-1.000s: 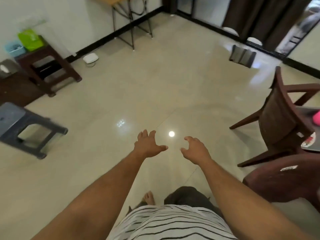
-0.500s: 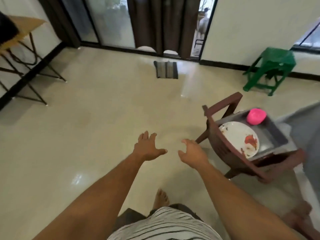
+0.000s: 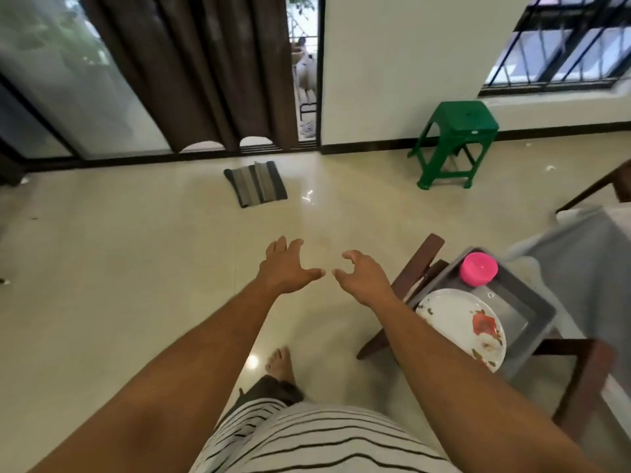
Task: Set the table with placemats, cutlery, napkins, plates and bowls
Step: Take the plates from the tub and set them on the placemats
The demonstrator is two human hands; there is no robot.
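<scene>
- A glass sliding door (image 3: 68, 97) fills the far left wall, with a dark brown curtain (image 3: 205, 70) hanging beside it down to the floor (image 3: 119, 268).
- A striped grey mat (image 3: 255, 183) lies on the floor in front of the curtain, near the doorway.
- The left hand (image 3: 285, 268) is held out over the floor, palm down, its fingers (image 3: 280, 244) straight and slightly spread, thumb pointing right; it holds nothing.
- A bare foot (image 3: 280, 365) stands on the floor below the hands, above a striped shirt (image 3: 307, 442) at the bottom edge.
- The right hand (image 3: 365, 278) is held out just beside the left, thumbs nearly meeting but apart; its fingers (image 3: 351, 256) are loosely curled and hold nothing.
- A dark wooden chair (image 3: 420, 264) stands right of the right hand, carrying a grey tray (image 3: 532, 312) on its seat.
- A white plate (image 3: 454, 322) with a red flower print rests in the near part of the tray, partly hidden by the right forearm.
- A pink bowl (image 3: 478, 268) sits at the tray's far corner, apart from the plate.
- A green plastic stool (image 3: 456, 131) stands by the far wall under a barred window (image 3: 563, 42).
- A grey cloth (image 3: 587, 254) covers the tabletop at the right edge, just beside the tray.
</scene>
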